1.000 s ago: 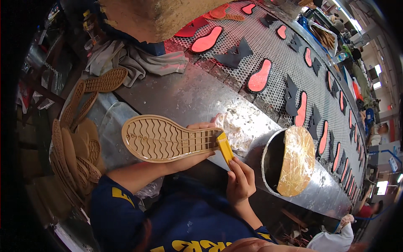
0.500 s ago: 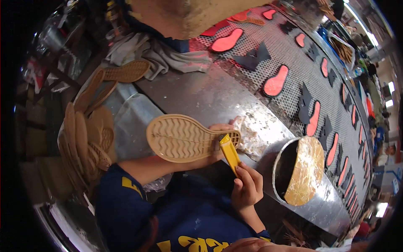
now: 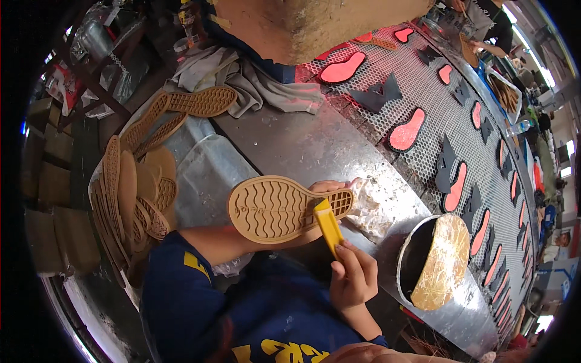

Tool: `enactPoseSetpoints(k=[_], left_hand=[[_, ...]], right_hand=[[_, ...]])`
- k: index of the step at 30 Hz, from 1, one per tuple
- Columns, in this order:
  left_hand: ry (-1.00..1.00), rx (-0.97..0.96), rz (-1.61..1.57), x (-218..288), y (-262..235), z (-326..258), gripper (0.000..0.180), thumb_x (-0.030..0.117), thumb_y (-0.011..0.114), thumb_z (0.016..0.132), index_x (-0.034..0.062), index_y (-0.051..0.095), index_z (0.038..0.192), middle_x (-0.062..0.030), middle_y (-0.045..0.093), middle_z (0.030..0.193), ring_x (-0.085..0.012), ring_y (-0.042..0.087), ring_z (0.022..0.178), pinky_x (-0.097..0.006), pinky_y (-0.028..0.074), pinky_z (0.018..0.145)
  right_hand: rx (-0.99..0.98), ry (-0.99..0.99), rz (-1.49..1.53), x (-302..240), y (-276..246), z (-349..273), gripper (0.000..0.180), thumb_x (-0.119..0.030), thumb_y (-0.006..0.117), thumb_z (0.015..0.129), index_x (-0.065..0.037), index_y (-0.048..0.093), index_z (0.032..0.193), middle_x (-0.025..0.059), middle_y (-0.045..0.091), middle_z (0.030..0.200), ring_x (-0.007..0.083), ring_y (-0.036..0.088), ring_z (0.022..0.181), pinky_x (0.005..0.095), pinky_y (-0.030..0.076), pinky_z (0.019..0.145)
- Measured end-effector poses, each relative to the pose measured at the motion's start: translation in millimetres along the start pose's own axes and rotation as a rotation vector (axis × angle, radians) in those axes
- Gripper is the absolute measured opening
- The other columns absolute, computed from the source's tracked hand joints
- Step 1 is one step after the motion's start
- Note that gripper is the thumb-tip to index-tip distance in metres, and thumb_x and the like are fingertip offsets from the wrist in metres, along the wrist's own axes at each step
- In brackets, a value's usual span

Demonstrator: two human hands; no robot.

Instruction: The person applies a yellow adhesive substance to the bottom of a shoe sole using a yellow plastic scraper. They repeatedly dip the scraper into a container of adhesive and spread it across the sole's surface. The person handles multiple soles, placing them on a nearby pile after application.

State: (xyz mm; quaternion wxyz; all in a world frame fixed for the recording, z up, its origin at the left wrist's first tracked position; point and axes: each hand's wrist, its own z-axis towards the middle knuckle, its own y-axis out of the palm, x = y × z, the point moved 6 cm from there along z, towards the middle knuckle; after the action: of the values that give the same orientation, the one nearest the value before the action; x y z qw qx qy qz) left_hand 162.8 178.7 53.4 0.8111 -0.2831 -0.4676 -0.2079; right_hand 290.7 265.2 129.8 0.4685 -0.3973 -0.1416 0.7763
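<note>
A tan rubber shoe sole (image 3: 275, 209) with a wavy tread lies tread-up across my left hand (image 3: 324, 186), whose fingers show past its upper edge near the heel. My right hand (image 3: 352, 277) grips a yellow-handled brush (image 3: 327, 225) and presses its tip against the heel end of the sole. Both hands are over the grey metal workbench (image 3: 302, 145), just left of a metal glue can (image 3: 433, 266) coated with dried yellowish glue.
A pile of tan soles (image 3: 130, 193) stands at my left on clear plastic, with two more soles (image 3: 187, 106) behind it. A crumpled grey cloth (image 3: 248, 78) lies at the back. The perforated conveyor (image 3: 423, 85) carries red insoles and dark cut pieces. Other workers stand far right.
The view has shifted, so sole and hands sit more to the right and lower. The brush stays at the heel end, now angled more upright against the sole.
</note>
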Motion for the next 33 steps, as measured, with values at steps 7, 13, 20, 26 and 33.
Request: enactPoseSetpoints(k=[7, 13, 20, 26, 33], left_hand=[[0.148, 0.208, -0.068, -2.5, 11.8, -2.2, 0.056, -0.007, 0.065, 0.075, 0.0008, 0.044, 0.127, -0.017, 0.05, 0.129, -0.0294, 0.051, 0.122, -0.037, 0.042, 0.103], [0.243, 0.326, 0.019, -23.1, 23.2, -3.3, 0.053, -0.01, 0.061, 0.068, 0.0014, 0.05, 0.118, -0.0165, 0.054, 0.122, -0.0302, 0.052, 0.119, -0.037, 0.042, 0.101], [0.223, 0.314, -0.058, -16.9, 29.9, -1.9, 0.05, -0.012, 0.058, 0.067, 0.0019, 0.053, 0.115, -0.0143, 0.053, 0.12, -0.0327, 0.051, 0.119, -0.042, 0.041, 0.102], [0.417, 0.244, 0.088, 4.4, 31.5, 1.6, 0.051, -0.015, 0.056, 0.068, 0.0022, 0.051, 0.116, -0.0151, 0.051, 0.121, -0.0353, 0.05, 0.117, -0.044, 0.041, 0.101], [0.354, 0.17, 0.056, 13.5, 40.8, -2.3, 0.056, -0.014, 0.059, 0.071, 0.0026, 0.044, 0.122, -0.0133, 0.049, 0.121, -0.0326, 0.05, 0.118, -0.041, 0.042, 0.1]], right_hand=[[-0.043, -0.034, 0.037, -8.7, -7.4, 1.6, 0.03, -0.025, 0.072, 0.085, 0.0, 0.068, 0.101, 0.0149, 0.067, 0.093, 0.0244, 0.068, 0.08, 0.0295, 0.057, 0.067], [-0.065, -0.11, 0.111, -26.0, -16.2, 10.9, 0.036, -0.027, 0.073, 0.084, 0.004, 0.067, 0.101, 0.0147, 0.065, 0.089, 0.0263, 0.069, 0.08, 0.0313, 0.059, 0.066], [-0.078, -0.225, 0.224, -39.7, -29.4, 26.0, 0.037, -0.027, 0.074, 0.082, 0.006, 0.068, 0.098, 0.0155, 0.065, 0.088, 0.0268, 0.069, 0.08, 0.0321, 0.061, 0.068], [-0.075, -0.312, 0.318, -51.7, -35.9, 32.6, 0.036, -0.026, 0.075, 0.082, 0.007, 0.069, 0.096, 0.0192, 0.065, 0.093, 0.0282, 0.069, 0.081, 0.0334, 0.061, 0.07], [-0.131, -0.418, 0.421, -58.9, -34.2, 28.5, 0.042, -0.03, 0.069, 0.087, 0.01, 0.064, 0.099, 0.0224, 0.056, 0.103, 0.0343, 0.068, 0.084, 0.0403, 0.061, 0.074]])
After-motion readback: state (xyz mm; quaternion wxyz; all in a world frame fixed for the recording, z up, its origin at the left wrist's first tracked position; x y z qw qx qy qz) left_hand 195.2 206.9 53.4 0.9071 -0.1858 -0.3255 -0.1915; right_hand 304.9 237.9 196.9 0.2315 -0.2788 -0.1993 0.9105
